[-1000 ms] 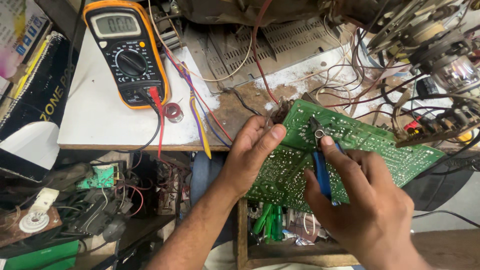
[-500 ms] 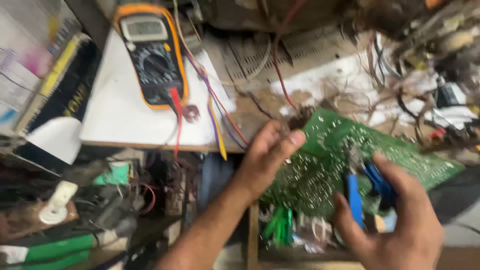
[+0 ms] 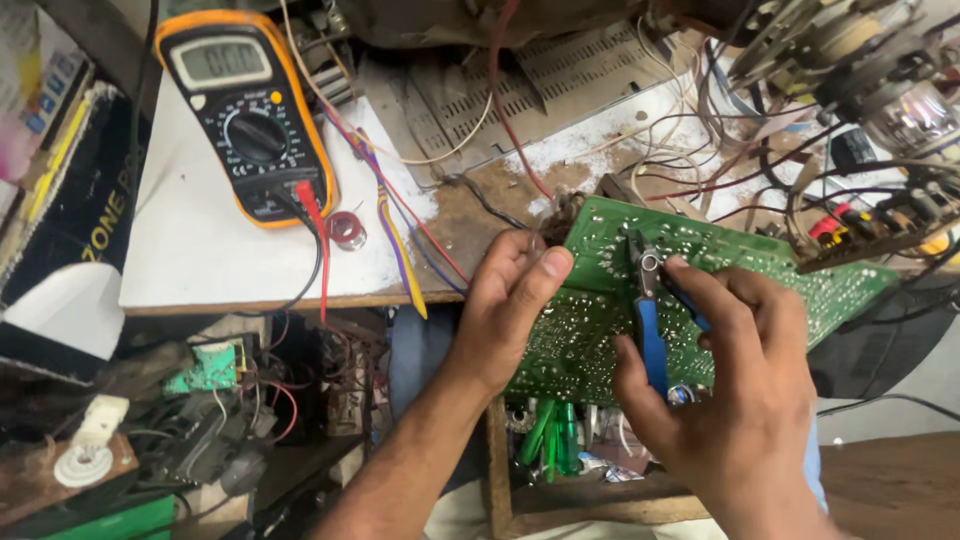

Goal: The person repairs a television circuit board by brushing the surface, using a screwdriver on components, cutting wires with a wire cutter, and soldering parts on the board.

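Pliers (image 3: 650, 330) with blue handles sit clenched in the right hand (image 3: 735, 400), nose on the green circuit board (image 3: 590, 330). Left hand (image 3: 505, 300) grips the board's edge over the bench (image 3: 200, 250); a black box (image 3: 60, 225) with yellow lettering lies far left.

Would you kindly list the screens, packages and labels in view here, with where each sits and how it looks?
Multimeter: top left on the white board, orange case, black face, grey rectangular screen.
Black box: left edge, leaning, yellow trim, pale lettering.
Colourful package: top left corner, pink and white print, partly cut off.
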